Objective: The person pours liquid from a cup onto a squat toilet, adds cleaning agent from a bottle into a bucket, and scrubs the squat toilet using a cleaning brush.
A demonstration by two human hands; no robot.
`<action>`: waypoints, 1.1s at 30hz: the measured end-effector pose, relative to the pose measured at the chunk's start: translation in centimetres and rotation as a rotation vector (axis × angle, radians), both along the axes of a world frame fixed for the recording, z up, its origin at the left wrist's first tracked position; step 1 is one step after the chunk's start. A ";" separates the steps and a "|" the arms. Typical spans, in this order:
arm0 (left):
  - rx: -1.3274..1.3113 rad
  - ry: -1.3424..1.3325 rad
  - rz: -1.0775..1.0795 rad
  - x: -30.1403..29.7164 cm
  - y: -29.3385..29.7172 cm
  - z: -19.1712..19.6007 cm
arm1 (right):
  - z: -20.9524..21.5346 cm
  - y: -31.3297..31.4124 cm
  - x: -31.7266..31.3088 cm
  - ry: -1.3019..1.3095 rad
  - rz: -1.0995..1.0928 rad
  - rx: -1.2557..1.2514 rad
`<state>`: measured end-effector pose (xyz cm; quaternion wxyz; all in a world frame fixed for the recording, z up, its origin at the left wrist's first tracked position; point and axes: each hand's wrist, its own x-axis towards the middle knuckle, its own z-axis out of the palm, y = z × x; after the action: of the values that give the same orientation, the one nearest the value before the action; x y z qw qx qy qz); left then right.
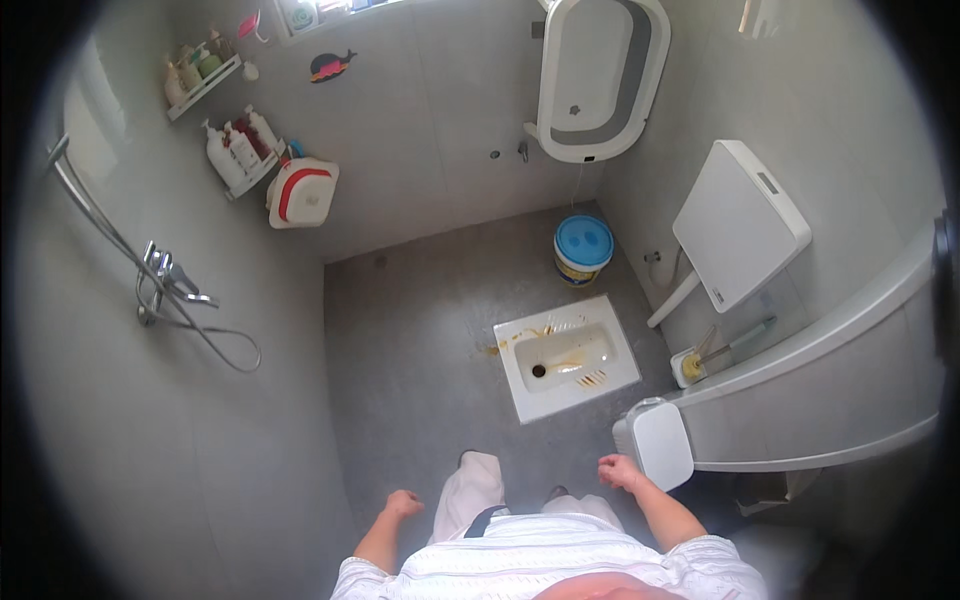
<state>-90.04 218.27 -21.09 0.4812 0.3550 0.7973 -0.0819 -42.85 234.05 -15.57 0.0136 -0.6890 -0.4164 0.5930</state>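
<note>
The squat pan (567, 357) is set in the floor (410, 340) ahead of me, slightly to my right, with the bucket (583, 249) behind it near the back wall and the tub (598, 75) hanging on that wall above. To the pan's right the brush holder (688, 366) stands on the floor below the cistern (738, 222) on the right wall, and the bin (657, 442) sits just beside my right hand (620, 471). On the left wall are the shower tap (165, 283) and, farther back, two shelves (215, 110) of bottles, one above the other; my left hand (403, 503) hangs free over the floor.
</note>
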 end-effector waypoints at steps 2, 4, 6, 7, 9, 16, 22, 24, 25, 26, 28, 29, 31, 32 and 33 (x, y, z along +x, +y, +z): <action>0.020 0.019 -0.049 -2.7 4.4 0.8 | -0.8 -0.2 -1.4 -0.071 0.123 -0.046; 0.091 0.078 -0.101 -4.4 9.4 1.4 | -2.7 -1.4 -1.1 -0.161 0.297 -0.012; 0.170 0.081 -0.017 -6.7 13.4 2.2 | -0.4 -1.1 -3.7 -0.197 0.284 -0.162; 0.199 0.038 0.065 -7.4 15.5 2.1 | 1.5 -0.9 -5.2 -0.191 0.226 -0.173; 0.208 0.009 0.106 -8.1 17.5 1.9 | 0.0 -0.5 -5.6 -0.089 0.266 -0.201; 0.107 -0.007 -0.100 -6.8 22.1 1.4 | -2.1 8.5 -5.5 0.017 0.084 -0.217; -0.058 0.024 -0.202 -12.2 29.7 1.8 | 4.1 25.6 -8.0 0.169 -0.204 -0.006; 0.000 0.053 -0.205 -15.2 32.8 0.6 | 6.6 31.9 -9.2 0.203 -0.277 0.164; 0.000 0.055 -0.220 -16.6 34.6 0.2 | 8.1 35.1 -10.1 0.193 -0.271 0.238; 0.043 0.050 -0.217 -18.0 36.9 -0.2 | 9.3 38.0 -10.9 0.213 -0.271 0.305; 0.132 0.041 -0.202 -21.4 41.9 -0.3 | 13.5 43.7 -14.0 0.200 -0.345 0.360; 0.140 0.032 -0.218 -22.9 44.2 -0.5 | 15.1 46.5 -15.0 0.185 -0.371 0.366; 0.126 -0.021 -0.081 -26.6 48.3 -0.9 | 18.2 51.6 -17.3 0.158 -0.326 0.493; 0.166 -0.035 -0.048 -27.8 50.2 -0.9 | 20.3 54.0 -18.4 0.193 -0.336 0.543; 0.166 -0.042 -0.065 -29.5 52.2 -1.1 | 22.5 56.5 -19.5 0.202 -0.333 0.605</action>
<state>-119.50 270.47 -22.16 0.4638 0.4212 0.7790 -0.0236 -62.36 290.51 6.90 0.3545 -0.6502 -0.4515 0.4978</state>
